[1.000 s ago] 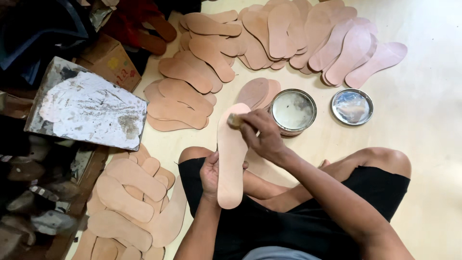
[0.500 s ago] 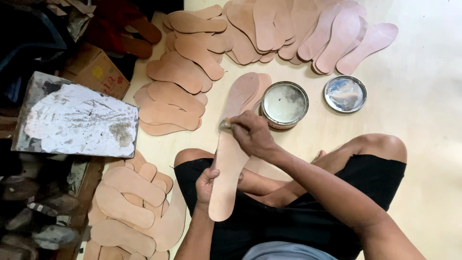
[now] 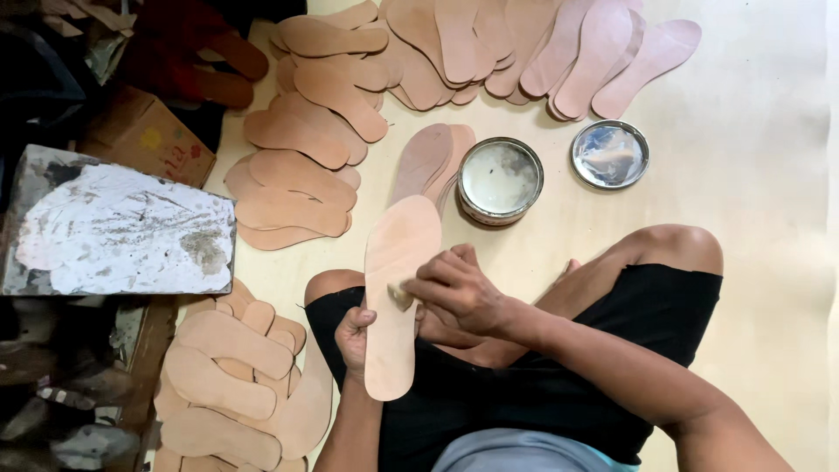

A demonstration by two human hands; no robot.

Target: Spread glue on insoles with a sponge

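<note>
I see one tan sole cutout (image 3: 395,293) held over my lap, its long axis running near to far, the broad rounded end pointing far toward the open tin (image 3: 500,180) and the narrower heel end pointing near. My left hand (image 3: 354,336) grips the cutout's left edge low down, fingers closed on it. My right hand (image 3: 459,288) rests on the cutout's middle, fingertips pinched together on a small pale applicator (image 3: 400,293); what exactly it is I cannot tell. Just beyond the cutout's far end lie two more soles (image 3: 426,157), overlapped, and the tin sits touching them on the right. The tin's lid (image 3: 610,154) lies apart, further right: one tin, one lid. Stacks of soles (image 3: 301,166) fan out far and left, another pile (image 3: 232,380) lies near left; they overlap too much to count. One scuffed white slab (image 3: 118,229) lies on the left.
</note>
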